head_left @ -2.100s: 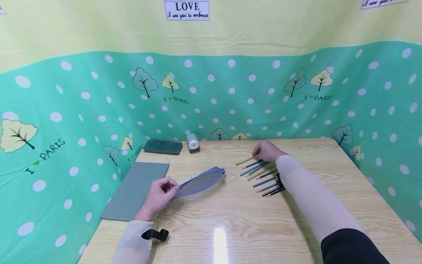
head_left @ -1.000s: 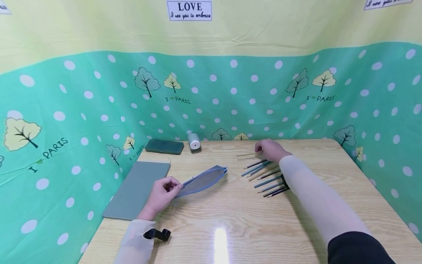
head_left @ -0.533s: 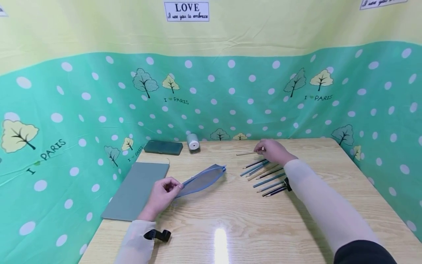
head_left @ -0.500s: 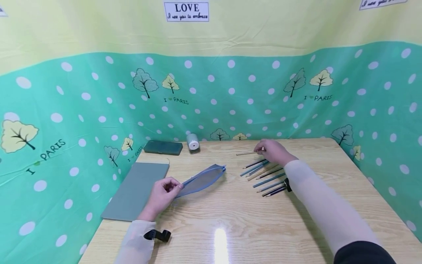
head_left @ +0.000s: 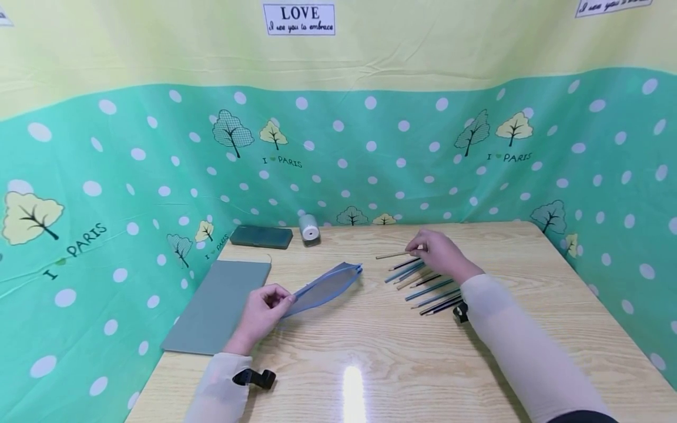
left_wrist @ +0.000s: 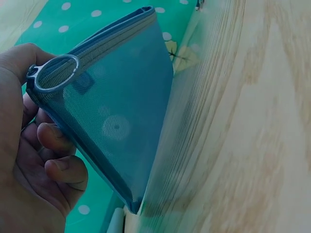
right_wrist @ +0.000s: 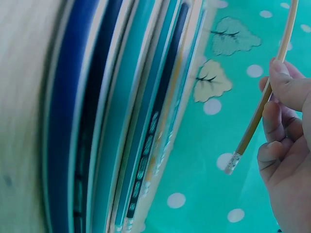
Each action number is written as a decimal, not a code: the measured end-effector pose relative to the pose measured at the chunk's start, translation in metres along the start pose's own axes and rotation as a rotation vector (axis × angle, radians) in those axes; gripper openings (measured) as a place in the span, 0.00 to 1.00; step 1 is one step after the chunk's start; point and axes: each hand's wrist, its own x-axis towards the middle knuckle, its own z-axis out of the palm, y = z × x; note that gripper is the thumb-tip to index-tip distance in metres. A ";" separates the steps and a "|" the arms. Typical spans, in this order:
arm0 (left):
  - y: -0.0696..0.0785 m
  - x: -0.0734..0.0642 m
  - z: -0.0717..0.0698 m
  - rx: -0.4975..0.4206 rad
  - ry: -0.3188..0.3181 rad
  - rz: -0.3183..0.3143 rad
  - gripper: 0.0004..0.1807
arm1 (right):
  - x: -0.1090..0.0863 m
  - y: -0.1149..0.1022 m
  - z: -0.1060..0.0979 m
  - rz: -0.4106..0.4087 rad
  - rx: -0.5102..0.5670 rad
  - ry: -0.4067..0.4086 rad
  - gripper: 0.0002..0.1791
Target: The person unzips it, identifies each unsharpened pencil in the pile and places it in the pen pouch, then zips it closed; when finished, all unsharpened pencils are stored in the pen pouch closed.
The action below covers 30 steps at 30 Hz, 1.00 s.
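Since the frame half a second ago, the pencil (head_left: 390, 255) and right hand (head_left: 438, 254) have come nearer the person; the pouch (head_left: 325, 289) and left hand (head_left: 264, 308) hardly shift. Head view: the pencil is right of the pouch and beyond it, apart from it; the row (head_left: 428, 290) lies right of the pouch. For the work in hand, I judge this one pencil as picked out and not yet put anywhere. The board (head_left: 219, 305) lies left of the pouch, the case (head_left: 261, 237) and roll (head_left: 308, 228) beyond it.

Left wrist view: the left hand pinches the pouch's corner beside the ring (left_wrist: 54, 90). I cannot tell how far the pouch's mouth parts.

Right wrist view: the right hand clamps the pencil between thumb and fingers, its eraser (right_wrist: 228, 170) sticking out below. The pouch does not show here.
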 end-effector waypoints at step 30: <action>0.001 -0.001 0.014 -0.024 -0.053 0.061 0.06 | -0.031 -0.089 0.012 -0.316 0.104 0.084 0.15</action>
